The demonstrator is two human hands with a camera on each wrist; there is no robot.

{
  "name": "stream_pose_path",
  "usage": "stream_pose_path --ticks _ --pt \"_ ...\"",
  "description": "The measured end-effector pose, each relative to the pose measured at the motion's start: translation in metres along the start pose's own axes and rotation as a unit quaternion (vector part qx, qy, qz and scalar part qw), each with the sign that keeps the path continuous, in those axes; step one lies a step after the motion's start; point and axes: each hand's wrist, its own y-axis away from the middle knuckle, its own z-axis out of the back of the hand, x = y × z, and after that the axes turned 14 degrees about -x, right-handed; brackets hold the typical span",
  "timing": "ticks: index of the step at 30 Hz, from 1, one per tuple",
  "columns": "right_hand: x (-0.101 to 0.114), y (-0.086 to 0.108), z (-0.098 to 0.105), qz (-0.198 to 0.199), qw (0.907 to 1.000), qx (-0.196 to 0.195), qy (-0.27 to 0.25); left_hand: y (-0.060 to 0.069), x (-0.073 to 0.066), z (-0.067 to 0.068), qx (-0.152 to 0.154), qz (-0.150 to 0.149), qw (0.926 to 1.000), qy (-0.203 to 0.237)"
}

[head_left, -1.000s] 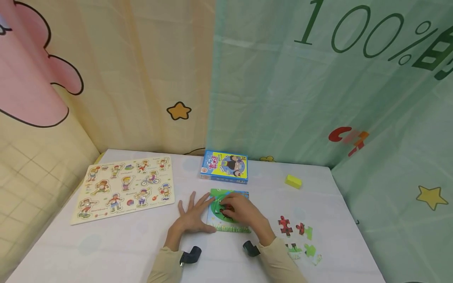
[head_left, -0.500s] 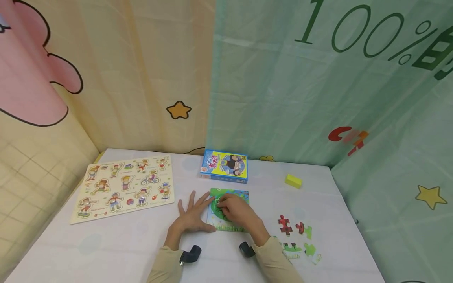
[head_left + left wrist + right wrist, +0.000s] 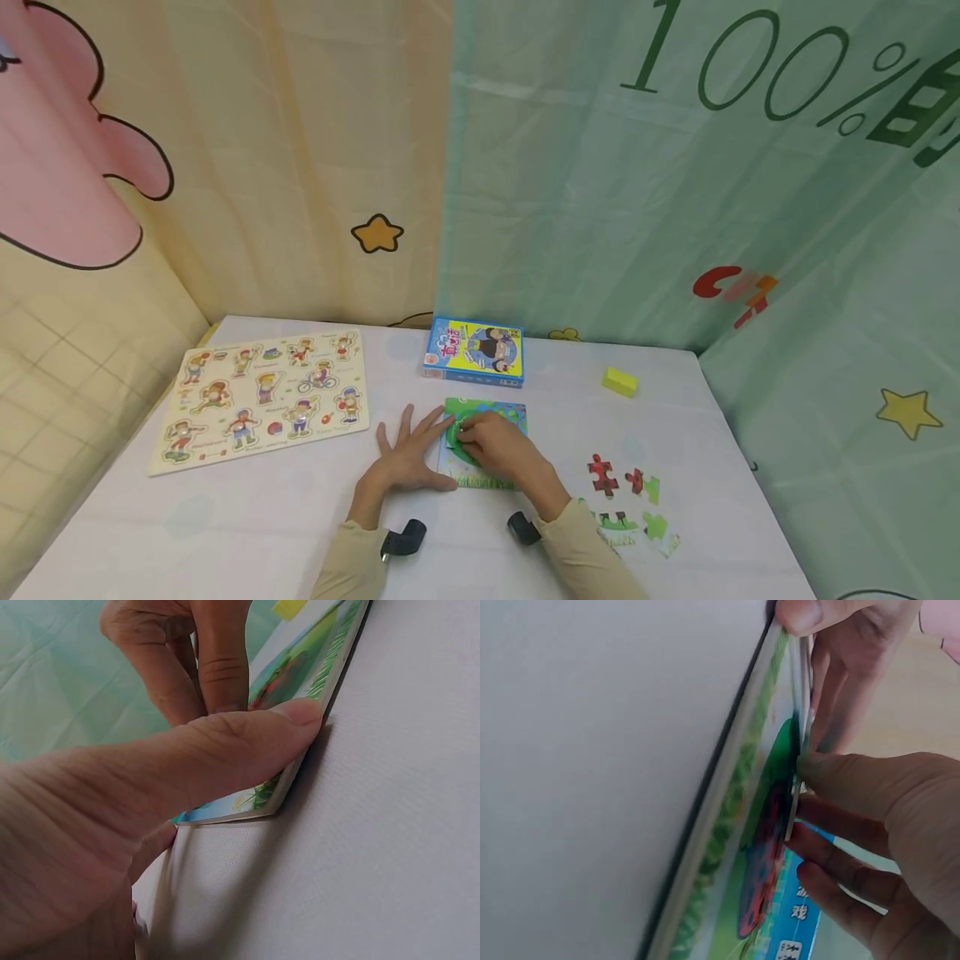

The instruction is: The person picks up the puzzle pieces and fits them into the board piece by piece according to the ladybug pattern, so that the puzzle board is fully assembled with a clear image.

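A small ladybug jigsaw board (image 3: 480, 482), green and blue with a grass strip, lies on the table. My left hand (image 3: 405, 462) spreads its fingers at the board's left side, and its thumb (image 3: 225, 746) rests on the lower edge. Over the board, my right hand (image 3: 501, 446) pinches a thin puzzle piece (image 3: 793, 814) between thumb and fingers, at the left part of the picture. Its fingers mostly cover the piece in the head view. Several loose pieces lie to the right, including a red one (image 3: 602, 475) and a green one (image 3: 655, 525).
A blue and yellow card box (image 3: 474, 352) stands behind the board. The wooden peg puzzle (image 3: 262, 400) with figures lies at the left. A yellow block (image 3: 620, 382) sits at the back right. Curtains (image 3: 570, 208) hang close behind the table.
My right hand has shifted slightly left and lower over the board, covering more of the pinched piece. The left hand stays put.
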Motion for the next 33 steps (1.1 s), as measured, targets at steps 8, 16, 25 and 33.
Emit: stream_pose_path --ticks 8,16,25,33 --pt "0.003 0.001 0.001 0.022 0.9987 -0.004 0.046 0.000 -0.001 -0.001 -0.002 -0.007 1.0000 -0.001" --pt "0.005 0.003 0.000 0.032 0.9974 -0.020 0.061 0.000 -0.005 -0.001 -0.013 -0.006 0.9996 -0.026" --pt "0.001 0.004 -0.003 0.039 0.9964 -0.041 0.064 -0.004 -0.002 0.001 -0.014 -0.013 0.9995 -0.026" --pt "-0.012 0.022 0.008 -0.034 0.9977 0.016 -0.057 0.000 -0.002 0.000 -0.005 -0.013 0.9997 -0.019"
